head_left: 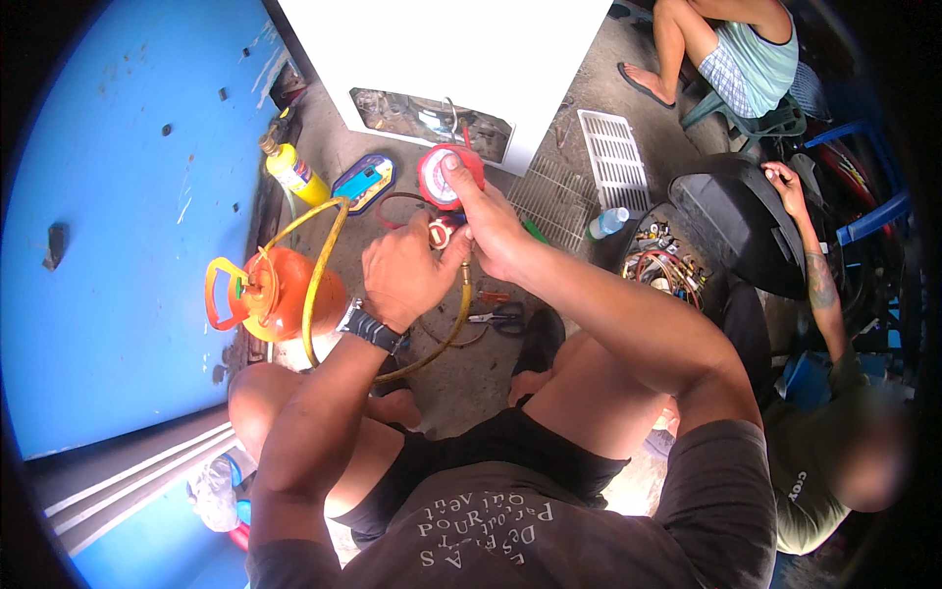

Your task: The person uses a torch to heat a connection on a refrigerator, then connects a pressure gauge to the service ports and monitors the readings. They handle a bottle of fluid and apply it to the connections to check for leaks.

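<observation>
My right hand [494,228] is wrapped round a round red pressure gauge [440,185], its thumb lying along the dial's edge. Just below, the fingers of my left hand [400,267] close on a small valve knob [441,233] on the gauge. A yellow hose [313,294] loops from the orange gas cylinder [312,293] at my left, past my feet and up to the gauge's brass fitting. Also running near the gauge is a thin red hose [391,212]. My left fingertips are partly hidden behind the hand.
Ahead stands a white appliance [451,59] with an opening low down. A yellow canister [294,175], a phone on a blue tray [361,182], scissors [502,318], a white grille [613,157], a bottle [609,223] and a container of fittings [667,270] lie about. Two people sit at right.
</observation>
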A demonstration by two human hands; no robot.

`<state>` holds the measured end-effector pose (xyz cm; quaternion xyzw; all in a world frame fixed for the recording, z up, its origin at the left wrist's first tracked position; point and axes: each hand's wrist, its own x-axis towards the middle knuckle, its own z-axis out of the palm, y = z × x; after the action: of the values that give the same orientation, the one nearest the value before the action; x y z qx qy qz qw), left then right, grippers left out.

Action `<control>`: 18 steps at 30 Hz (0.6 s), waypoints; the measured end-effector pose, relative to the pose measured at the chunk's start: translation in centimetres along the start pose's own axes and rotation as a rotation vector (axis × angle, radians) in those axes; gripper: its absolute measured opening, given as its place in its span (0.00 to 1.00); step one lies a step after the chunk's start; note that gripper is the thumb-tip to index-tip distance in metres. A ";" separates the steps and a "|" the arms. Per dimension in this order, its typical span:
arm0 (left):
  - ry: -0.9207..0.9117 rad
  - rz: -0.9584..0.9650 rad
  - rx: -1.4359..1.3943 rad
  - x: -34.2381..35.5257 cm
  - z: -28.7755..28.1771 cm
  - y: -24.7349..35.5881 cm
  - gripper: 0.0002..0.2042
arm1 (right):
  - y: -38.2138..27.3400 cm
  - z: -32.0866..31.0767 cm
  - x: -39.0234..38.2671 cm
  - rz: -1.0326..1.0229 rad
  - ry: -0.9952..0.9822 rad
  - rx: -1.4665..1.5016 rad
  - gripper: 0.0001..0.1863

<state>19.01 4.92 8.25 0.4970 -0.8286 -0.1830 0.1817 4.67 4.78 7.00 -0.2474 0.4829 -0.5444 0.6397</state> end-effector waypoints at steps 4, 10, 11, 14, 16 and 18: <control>0.038 0.025 -0.026 0.1 0.1 -0.4 0.22 | 0.4 0.7 0.1 -0.015 0.034 0.042 0.31; 0.061 0.159 -0.083 0.3 0.6 -0.9 0.20 | 0.6 0.4 -0.6 -0.008 0.034 -0.004 0.33; 0.048 0.173 -0.104 0.3 0.7 -0.9 0.20 | 0.6 0.3 -0.7 -0.012 0.029 -0.010 0.33; 0.084 0.242 -0.072 0.3 0.8 -1.9 0.22 | -0.3 0.8 -1.6 -0.021 0.002 -0.023 0.32; 0.109 0.209 -0.171 0.0 0.9 -1.3 0.19 | -0.4 0.7 -0.7 -0.050 -0.017 -0.048 0.30; 0.108 0.129 -0.360 -0.1 1.4 -1.3 0.18 | -0.8 0.8 0.0 -0.122 -0.096 0.007 0.31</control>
<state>19.39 4.57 6.40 0.4115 -0.8015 -0.2895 0.3232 5.02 4.36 7.97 -0.2997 0.4338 -0.5715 0.6288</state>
